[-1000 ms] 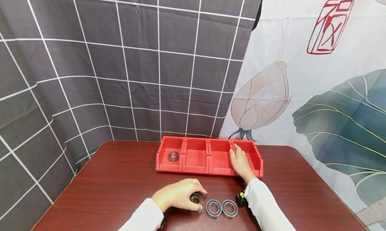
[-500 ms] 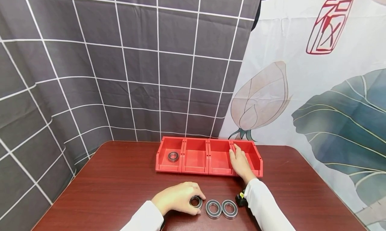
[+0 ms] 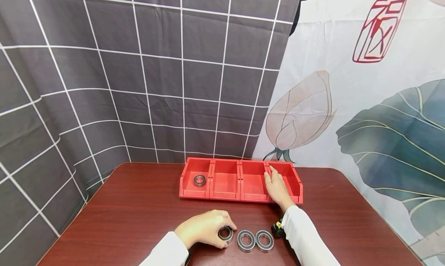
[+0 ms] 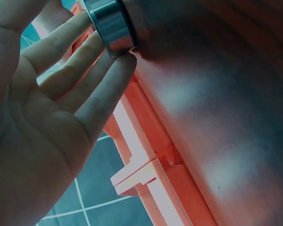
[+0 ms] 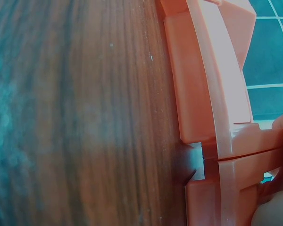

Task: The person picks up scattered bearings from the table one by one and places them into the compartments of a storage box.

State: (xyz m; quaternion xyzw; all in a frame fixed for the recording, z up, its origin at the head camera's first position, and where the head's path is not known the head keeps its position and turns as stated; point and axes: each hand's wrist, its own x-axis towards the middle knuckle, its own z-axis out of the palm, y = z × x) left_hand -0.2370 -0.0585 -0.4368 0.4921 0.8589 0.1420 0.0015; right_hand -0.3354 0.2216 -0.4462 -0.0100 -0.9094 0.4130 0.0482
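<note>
Left hand (image 3: 205, 227) gripping a metal ring (image 4: 114, 29), two more rings (image 3: 253, 241) just beside on the table (image 3: 135, 204), right hand (image 3: 278, 187) pinching a divider (image 3: 267, 165) between red bins (image 3: 225, 195), another ring (image 3: 199, 184) in the leftmost

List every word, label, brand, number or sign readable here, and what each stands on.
Nothing can be quoted with certainty.
White curtain: red seal-style mark, its stylised characters not surely readable.
Bearings: any marking is too small to read.
Red bins: no lettering shows.

Reddish-brown table (image 3: 139, 198) with four joined red bins (image 3: 225, 181) and, nearer, two bearings (image 3: 253, 241) side by side
</note>
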